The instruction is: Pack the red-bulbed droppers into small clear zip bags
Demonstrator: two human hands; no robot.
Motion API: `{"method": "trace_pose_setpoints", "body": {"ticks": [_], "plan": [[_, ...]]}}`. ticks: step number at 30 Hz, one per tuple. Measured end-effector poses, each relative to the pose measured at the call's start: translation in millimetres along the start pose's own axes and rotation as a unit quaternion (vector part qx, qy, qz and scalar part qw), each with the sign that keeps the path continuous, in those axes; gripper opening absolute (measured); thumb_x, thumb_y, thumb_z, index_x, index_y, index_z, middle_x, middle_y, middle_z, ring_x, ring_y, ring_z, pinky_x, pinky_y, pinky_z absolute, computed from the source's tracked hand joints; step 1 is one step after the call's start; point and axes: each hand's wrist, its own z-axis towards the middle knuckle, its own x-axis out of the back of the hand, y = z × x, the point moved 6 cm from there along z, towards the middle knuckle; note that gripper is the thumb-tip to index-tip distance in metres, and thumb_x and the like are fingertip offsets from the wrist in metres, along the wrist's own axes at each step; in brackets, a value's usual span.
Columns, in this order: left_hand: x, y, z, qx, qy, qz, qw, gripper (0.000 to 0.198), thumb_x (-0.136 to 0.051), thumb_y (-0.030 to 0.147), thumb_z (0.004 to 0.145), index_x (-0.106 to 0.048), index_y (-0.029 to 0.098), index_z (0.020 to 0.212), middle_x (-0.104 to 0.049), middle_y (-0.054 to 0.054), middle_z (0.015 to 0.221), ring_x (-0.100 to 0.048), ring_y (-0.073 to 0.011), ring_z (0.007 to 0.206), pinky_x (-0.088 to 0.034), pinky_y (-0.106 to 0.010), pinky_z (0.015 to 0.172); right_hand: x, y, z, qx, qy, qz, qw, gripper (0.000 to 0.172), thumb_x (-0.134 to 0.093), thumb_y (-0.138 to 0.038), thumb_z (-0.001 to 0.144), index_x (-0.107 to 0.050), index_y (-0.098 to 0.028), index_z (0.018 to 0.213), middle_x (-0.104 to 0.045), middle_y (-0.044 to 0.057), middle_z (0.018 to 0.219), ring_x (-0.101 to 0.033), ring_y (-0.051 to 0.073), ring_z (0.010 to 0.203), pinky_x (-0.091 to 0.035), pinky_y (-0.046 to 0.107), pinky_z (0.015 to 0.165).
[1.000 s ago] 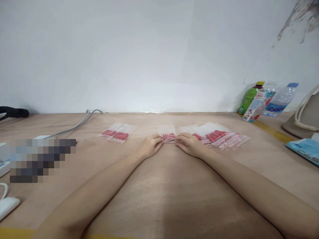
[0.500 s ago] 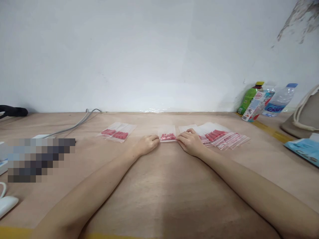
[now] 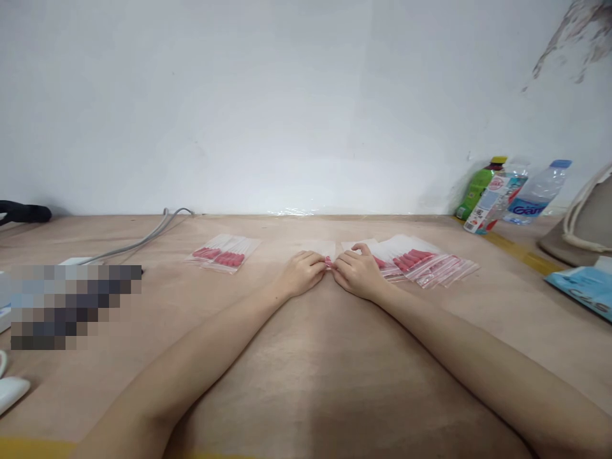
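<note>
A small clear zip bag point(image 3: 319, 247) with red pieces inside lies flat at the middle of the table, partly hidden by both hands. My left hand point(image 3: 303, 273) is closed in a pinch on the bag's near edge. Close beside it, my right hand point(image 3: 356, 271) pinches the same edge, its forefinger bent upward. The fingertips nearly meet over the red pieces. Right of my right hand spreads an overlapping pile of similar bags point(image 3: 414, 258), partly covered by that hand. Two more filled bags point(image 3: 224, 252) lie to the left.
Bottles point(image 3: 539, 191) and a drink carton point(image 3: 492, 203) stand at the back right, near a blue packet point(image 3: 583, 290) and a beige bag point(image 3: 586, 217). A grey cable point(image 3: 143, 241) and a white mouse point(image 3: 12, 394) are on the left. A wall point(image 3: 287, 108) rises behind the table.
My left hand has slid right along the bag's near edge, toward my right hand, covering most of the red pieces. My right hand has shifted slightly left.
</note>
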Motion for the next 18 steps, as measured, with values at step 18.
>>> {"method": "trace_pose_setpoints", "body": {"ticks": [18], "plan": [[4.3,1.2,1.0,-0.058,0.009,0.052,0.997,0.024,-0.041,0.015,0.087,-0.058,0.015,0.07,-0.063,-0.005,0.07,-0.057,-0.0156,0.067,-0.045,-0.029,0.066,4.9,7.7,-3.3,-0.026,-0.024,0.014,0.999,0.019,-0.044,-0.019,0.083,-0.057,-0.015,0.07,-0.063,0.002,0.067,-0.051,0.014,0.067,-0.023,0.036,0.084]]}}
